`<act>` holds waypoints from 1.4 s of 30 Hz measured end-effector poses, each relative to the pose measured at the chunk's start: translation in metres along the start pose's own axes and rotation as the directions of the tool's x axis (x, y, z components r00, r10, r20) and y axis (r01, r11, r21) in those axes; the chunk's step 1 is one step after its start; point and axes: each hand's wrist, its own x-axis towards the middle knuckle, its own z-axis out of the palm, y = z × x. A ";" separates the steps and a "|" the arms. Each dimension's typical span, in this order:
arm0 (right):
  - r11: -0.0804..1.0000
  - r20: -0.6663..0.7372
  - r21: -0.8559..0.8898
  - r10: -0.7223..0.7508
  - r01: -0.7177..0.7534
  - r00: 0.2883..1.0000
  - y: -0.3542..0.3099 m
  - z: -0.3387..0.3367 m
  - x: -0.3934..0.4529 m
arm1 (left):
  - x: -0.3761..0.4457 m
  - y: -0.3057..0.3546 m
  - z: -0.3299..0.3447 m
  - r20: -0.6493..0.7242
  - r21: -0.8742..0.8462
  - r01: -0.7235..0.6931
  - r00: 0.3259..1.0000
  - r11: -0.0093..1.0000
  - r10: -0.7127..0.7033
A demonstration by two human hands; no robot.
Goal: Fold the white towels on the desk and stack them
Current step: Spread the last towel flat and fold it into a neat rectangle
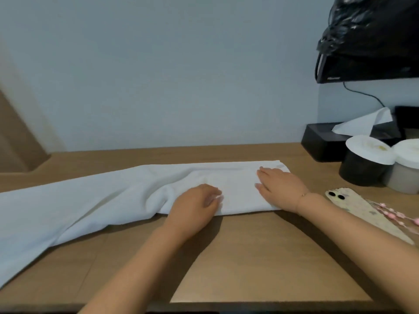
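Note:
One long white towel lies across the wooden desk, folded lengthwise into a band that runs from the left edge of view to the middle right. Its left part is wider and wrinkled and spills toward the near left. My right hand lies flat on the towel's right end, fingers straight and pointing left. My left hand rests on the towel's near edge at the middle, its fingers bent down onto the cloth; whether they pinch it I cannot tell.
A phone in a patterned case with a pink bead strap lies right of the towel. Behind it stand two lidded cups and a black tissue box. A black bag hangs at the upper right.

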 end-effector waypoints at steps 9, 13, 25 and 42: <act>0.808 -0.333 0.204 -0.474 0.553 0.815 -0.172 -0.025 0.015 | -0.129 -0.094 -0.116 -0.340 -0.024 0.235 0.912 0.972 -0.229; 0.656 -0.330 0.187 -0.659 0.731 0.676 -0.256 -0.032 0.026 | -0.190 -0.138 -0.163 -0.428 0.014 0.349 0.849 0.937 -0.309; 0.379 -0.222 -0.120 -0.911 0.917 0.348 -0.435 0.001 0.038 | -0.252 -0.276 -0.228 -0.402 -0.093 0.546 0.744 0.832 -0.533; 0.363 -0.368 0.481 -0.743 0.798 0.559 -0.477 -0.082 0.112 | -0.251 -0.343 -0.227 -0.187 -0.718 0.323 0.763 0.616 -0.618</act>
